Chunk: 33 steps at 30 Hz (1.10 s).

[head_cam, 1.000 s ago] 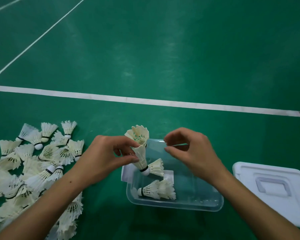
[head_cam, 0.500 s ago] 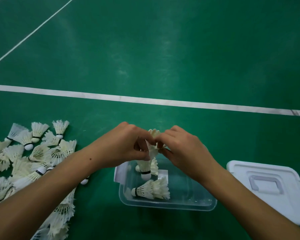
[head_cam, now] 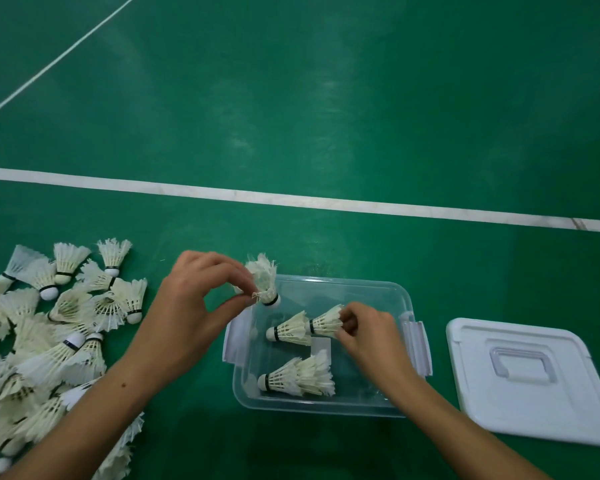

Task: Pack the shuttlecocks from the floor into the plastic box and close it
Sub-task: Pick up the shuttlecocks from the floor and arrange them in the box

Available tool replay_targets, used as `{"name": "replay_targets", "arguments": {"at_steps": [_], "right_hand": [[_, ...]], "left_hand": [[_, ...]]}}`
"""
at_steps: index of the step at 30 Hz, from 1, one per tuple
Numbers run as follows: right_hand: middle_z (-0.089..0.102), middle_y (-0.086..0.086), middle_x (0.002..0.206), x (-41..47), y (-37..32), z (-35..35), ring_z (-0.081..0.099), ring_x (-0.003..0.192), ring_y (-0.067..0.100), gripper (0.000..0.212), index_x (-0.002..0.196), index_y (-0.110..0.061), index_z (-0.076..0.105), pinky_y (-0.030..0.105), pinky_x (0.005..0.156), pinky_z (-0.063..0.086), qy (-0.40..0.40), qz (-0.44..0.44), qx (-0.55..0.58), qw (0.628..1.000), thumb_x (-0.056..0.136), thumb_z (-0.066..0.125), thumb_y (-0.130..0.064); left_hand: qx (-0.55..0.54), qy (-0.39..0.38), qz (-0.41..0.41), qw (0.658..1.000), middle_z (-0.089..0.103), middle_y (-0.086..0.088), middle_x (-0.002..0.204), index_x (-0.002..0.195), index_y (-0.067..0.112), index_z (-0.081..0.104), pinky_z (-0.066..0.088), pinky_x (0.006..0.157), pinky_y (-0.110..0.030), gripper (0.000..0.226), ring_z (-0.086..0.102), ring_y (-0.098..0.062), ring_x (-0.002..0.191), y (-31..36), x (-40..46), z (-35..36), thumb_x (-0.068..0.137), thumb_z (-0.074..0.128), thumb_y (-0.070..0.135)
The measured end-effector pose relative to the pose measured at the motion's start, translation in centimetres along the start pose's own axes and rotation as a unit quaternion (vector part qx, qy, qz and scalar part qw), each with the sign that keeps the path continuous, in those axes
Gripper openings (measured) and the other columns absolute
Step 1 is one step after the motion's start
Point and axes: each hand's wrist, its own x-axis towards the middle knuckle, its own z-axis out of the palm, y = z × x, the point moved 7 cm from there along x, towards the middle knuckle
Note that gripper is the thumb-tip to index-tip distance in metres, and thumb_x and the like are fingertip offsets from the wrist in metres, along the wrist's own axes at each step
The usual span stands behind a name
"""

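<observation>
White-feathered shuttlecocks, joined half a second ago, are now split: right hand (head_cam: 368,336) pinches a nested pair (head_cam: 305,327) into the plastic box (head_cam: 400,299). Left hand (head_cam: 187,313) pinches one frayed shuttlecock (head_cam: 265,280) above the box's far-left corner; packing barely begun.

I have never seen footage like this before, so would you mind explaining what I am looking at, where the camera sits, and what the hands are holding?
There is no machine here: these are a person's two bare hands, filmed by one wide-angle camera worn on the head, looking forward and down. The surface is a green court floor with white lines. A clear plastic box stands open in the middle, and its white lid lies on the floor to the right. A pile of loose shuttlecocks lies to the left. The left hand pinches a frayed shuttlecock over the box's far left corner. The right hand holds the feather end of a shuttlecock inside the box, where others already lie.
</observation>
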Motion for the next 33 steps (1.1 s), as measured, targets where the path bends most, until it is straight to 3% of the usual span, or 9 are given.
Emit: {"name": "replay_targets", "arguments": {"at_steps": [4, 7, 10, 12, 16, 20, 24, 28, 33], "right_hand": [[0.07, -0.01, 0.086, 1.1, -0.5, 2.5, 0.065, 0.079, -0.001, 0.017, 0.107, -0.016, 0.074, 0.008, 0.071, 0.049, -0.049, 0.009, 0.034, 0.998, 0.091, 0.079, -0.014], [0.071, -0.007, 0.087, 1.5, -0.8, 4.1, 0.066, 0.079, 0.0, 0.021, 0.107, -0.013, 0.076, 0.01, 0.069, 0.051, -0.087, 0.022, 0.06, 0.994, 0.088, 0.083, -0.014], [0.071, -0.005, 0.09, 1.7, -1.1, 5.0, 0.065, 0.079, 0.001, 0.028, 0.113, -0.011, 0.075, 0.007, 0.066, 0.047, -0.113, 0.022, 0.056, 0.992, 0.087, 0.084, -0.017], [0.074, -0.003, 0.098, 1.6, -1.1, 4.3, 0.067, 0.085, 0.003, 0.034, 0.12, -0.011, 0.074, 0.008, 0.073, 0.051, -0.126, 0.02, 0.061, 0.99, 0.088, 0.084, -0.02], [0.075, -0.004, 0.117, 0.4, -1.5, -0.4, 0.069, 0.105, 0.008, 0.045, 0.132, -0.016, 0.068, 0.032, 0.101, 0.057, -0.088, -0.017, 0.018, 0.996, 0.09, 0.081, -0.021], [0.074, -0.011, 0.114, -1.2, -4.3, -6.1, 0.068, 0.103, 0.0, 0.044, 0.127, -0.021, 0.071, 0.024, 0.092, 0.059, 0.008, -0.125, 0.085, 0.988, 0.085, 0.084, -0.016], [0.07, -0.009, 0.118, -2.0, -7.4, -6.8, 0.063, 0.111, 0.009, 0.045, 0.125, -0.021, 0.069, 0.025, 0.095, 0.052, 0.021, -0.257, 0.043, 0.965, 0.083, 0.084, -0.019], [0.069, -0.007, 0.105, -1.6, -6.9, -5.4, 0.056, 0.101, 0.019, 0.029, 0.107, -0.02, 0.067, 0.04, 0.081, 0.054, 0.053, -0.262, 0.004, 0.964, 0.083, 0.083, -0.023], [0.068, -0.009, 0.093, -1.8, -4.6, -4.6, 0.057, 0.089, 0.017, 0.017, 0.094, -0.021, 0.066, 0.037, 0.068, 0.053, 0.065, -0.209, -0.039, 0.975, 0.088, 0.079, -0.03]], "left_hand": [[-0.056, -0.008, -0.037, 0.998, 0.055, 0.017, 0.143, 0.088, 0.032, 0.067, 0.043, 0.104, -0.019, 0.012, 0.056, -0.005, 0.133, -0.9, -0.6, 0.7, 0.087, 0.078, 0.026], [-0.087, -0.024, -0.029, 0.995, 0.053, 0.016, 0.149, 0.088, 0.028, 0.063, 0.048, 0.101, -0.014, 0.02, 0.057, -0.005, 0.134, -0.6, -0.8, 1.3, 0.091, 0.076, 0.014], [-0.093, -0.021, -0.017, 0.995, 0.058, 0.015, 0.144, 0.084, 0.025, 0.065, 0.051, 0.091, -0.014, 0.023, 0.062, -0.006, 0.127, -0.1, -0.7, 1.7, 0.086, 0.082, 0.01], [-0.093, -0.019, -0.006, 0.995, 0.064, 0.014, 0.138, 0.081, 0.024, 0.065, 0.055, 0.084, -0.024, 0.025, 0.066, -0.007, 0.117, 0.3, -0.4, 2.1, 0.082, 0.085, 0.011], [-0.085, -0.023, -0.012, 0.996, 0.071, 0.016, 0.105, 0.094, 0.028, 0.06, 0.053, 0.069, -0.035, 0.035, 0.064, -0.01, 0.082, 0.5, 0.1, 2.8, 0.078, 0.091, 0.024], [-0.092, -0.06, -0.031, 0.993, 0.073, 0.012, 0.098, 0.11, 0.026, 0.056, 0.043, 0.064, -0.011, 0.052, 0.057, 0.009, 0.07, 1.0, 1.2, 4.1, 0.074, 0.093, 0.029], [-0.111, -0.111, -0.019, 0.987, 0.075, 0.007, 0.098, 0.126, 0.02, 0.056, 0.039, 0.061, -0.006, 0.06, 0.053, 0.014, 0.064, 2.1, 2.6, 6.4, 0.078, 0.092, 0.026], [-0.132, -0.143, -0.031, 0.98, 0.073, 0.012, 0.098, 0.13, 0.023, 0.058, 0.04, 0.062, -0.007, 0.061, 0.056, 0.012, 0.067, 2.5, 3.6, 8.6, 0.079, 0.091, 0.027], [-0.141, -0.166, -0.056, 0.974, 0.069, 0.019, 0.12, 0.13, 0.032, 0.058, 0.055, 0.079, -0.018, 0.062, 0.067, -0.003, 0.102, 1.4, 2.9, 10.9, 0.078, 0.091, 0.037]]}}
